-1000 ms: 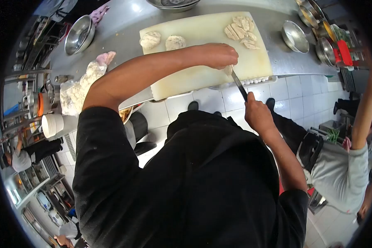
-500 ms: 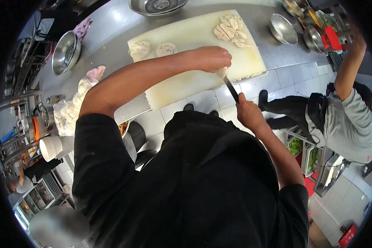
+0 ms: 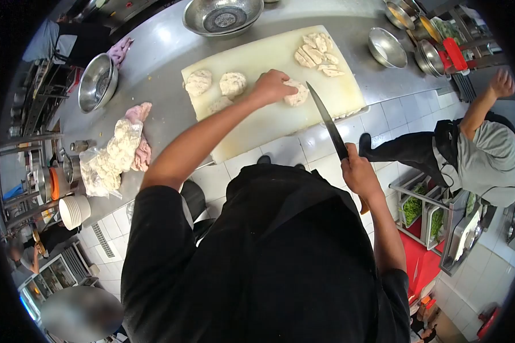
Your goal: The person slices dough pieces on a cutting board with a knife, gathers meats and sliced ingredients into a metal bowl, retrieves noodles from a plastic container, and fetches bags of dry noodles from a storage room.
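The right hand [image 3: 359, 176] has its fingers wrapped round a knife [image 3: 328, 123], whose blade slants over the cutting board's [image 3: 257, 131] near edge. The left hand's [image 3: 272, 88] bent fingers touch a pale lump [image 3: 296, 96] towards the board's right edge; whether they grip it, I cannot tell.

One knife [image 3: 329, 123], one board [image 3: 280, 126], four rounded lumps [image 3: 296, 96]

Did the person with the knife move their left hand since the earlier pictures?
Yes. The left hand has moved left over the cutting board, farther from the cut pieces near its far right corner.
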A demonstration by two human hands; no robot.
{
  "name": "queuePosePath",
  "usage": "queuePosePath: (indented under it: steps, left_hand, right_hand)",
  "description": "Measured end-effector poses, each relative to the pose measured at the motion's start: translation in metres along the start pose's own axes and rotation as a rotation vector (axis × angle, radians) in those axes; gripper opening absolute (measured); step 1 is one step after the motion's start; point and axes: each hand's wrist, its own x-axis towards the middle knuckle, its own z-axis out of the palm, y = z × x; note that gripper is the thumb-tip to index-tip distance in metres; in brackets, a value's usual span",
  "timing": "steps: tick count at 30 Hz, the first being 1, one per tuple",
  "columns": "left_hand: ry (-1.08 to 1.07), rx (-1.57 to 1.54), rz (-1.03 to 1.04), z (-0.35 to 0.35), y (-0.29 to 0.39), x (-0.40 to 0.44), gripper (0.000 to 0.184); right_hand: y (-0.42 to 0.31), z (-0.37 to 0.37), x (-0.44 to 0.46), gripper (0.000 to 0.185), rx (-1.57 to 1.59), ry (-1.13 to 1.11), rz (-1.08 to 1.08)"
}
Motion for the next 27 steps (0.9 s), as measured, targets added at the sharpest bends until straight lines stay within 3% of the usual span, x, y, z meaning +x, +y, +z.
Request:
queuePosePath:
  steps: [2,3,5,9,11,15,17,23,27]
  left_hand:
    - [0.284,0.183,0.147,0.011,0.001,-0.023,0.057]
    - [0.28,0.183,0.148,0.013,-0.001,-0.03,0.057]
    - [0.332,0.275,0.593,0.016,-0.012,-0.038,0.056]
    - [0.263,0.187,0.607,0.029,-0.027,-0.039,0.049]
    - [0.405,0.08,0.414,0.046,-0.018,-0.049,0.041]
    - [0.506,-0.026,0.372,0.062,-0.004,-0.059,0.034]
    - [0.676,0.102,0.515,0.058,-0.001,-0.056,0.027]
    - [0.568,0.16,0.68,0.05,-0.005,-0.03,0.013]
    - [0.612,0.122,0.705,0.053,-0.007,-0.028,0.009]
  right_hand:
    - [-0.007,-0.003,-0.005,0.026,0.016,-0.005,0.021]
    - [-0.01,-0.004,-0.007,0.026,0.009,0.004,0.022]
    - [-0.013,-0.004,-0.009,0.027,0.004,0.015,0.028]
    - [-0.018,-0.006,-0.01,0.025,-0.03,0.027,0.018]
    - [-0.025,-0.009,-0.012,0.024,-0.046,0.039,0.011]
    - [-0.041,-0.015,-0.014,0.023,-0.082,0.058,0.015]
    - [-0.044,-0.017,-0.014,0.023,-0.093,0.045,0.016]
    - [-0.046,-0.018,-0.012,0.02,-0.164,0.007,-0.008]
    - [-0.045,-0.015,-0.008,0.016,-0.229,-0.038,0.024]
